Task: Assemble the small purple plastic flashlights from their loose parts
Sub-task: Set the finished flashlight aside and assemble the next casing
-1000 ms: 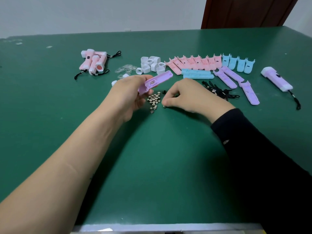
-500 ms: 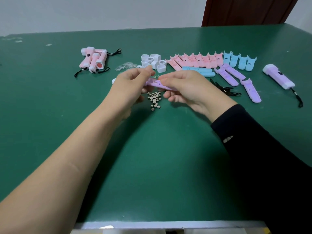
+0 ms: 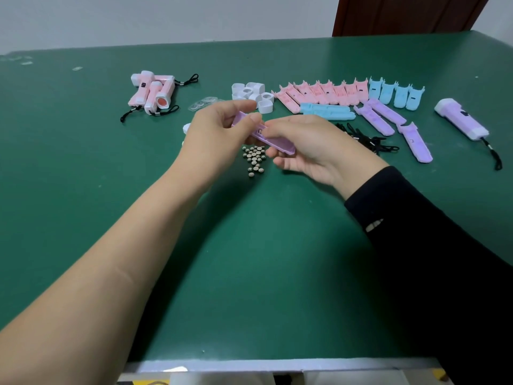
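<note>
our left hand (image 3: 213,129) pinches one end of the purple shell half (image 3: 277,141), held just above the pile of button cells (image 3: 254,158) on the bench (image 3: 249,259). our right hand (image 3: 311,145) grips the other end, thumb at the middle slot; whether a cell sits under it we cannot tell. pressed crooked, a cell could pop out and roll away, or the thin shell could twist.

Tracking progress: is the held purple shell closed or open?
Open: the purple shell half, held by left hand and right hand, shows its inside; no cover fitted.
</note>
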{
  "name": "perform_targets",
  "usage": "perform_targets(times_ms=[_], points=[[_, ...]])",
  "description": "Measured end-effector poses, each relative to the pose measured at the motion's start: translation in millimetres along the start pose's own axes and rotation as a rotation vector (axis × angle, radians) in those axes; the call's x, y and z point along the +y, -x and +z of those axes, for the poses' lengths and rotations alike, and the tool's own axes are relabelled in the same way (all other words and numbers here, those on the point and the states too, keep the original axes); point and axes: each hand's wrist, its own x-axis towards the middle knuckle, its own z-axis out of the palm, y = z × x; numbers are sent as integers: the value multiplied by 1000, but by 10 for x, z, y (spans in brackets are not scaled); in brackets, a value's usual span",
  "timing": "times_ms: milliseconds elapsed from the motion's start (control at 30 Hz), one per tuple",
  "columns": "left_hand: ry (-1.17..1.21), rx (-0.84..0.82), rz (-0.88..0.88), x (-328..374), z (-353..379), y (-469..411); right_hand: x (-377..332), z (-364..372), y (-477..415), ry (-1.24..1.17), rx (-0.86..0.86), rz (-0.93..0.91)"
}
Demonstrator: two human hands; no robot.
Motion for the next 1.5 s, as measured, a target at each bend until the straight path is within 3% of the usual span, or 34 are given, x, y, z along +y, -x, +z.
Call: perform_targets(times_ms=[1500], points=[[22, -9, -20, -50, 25, -15, -19, -23, -1, 28, 12, -17]])
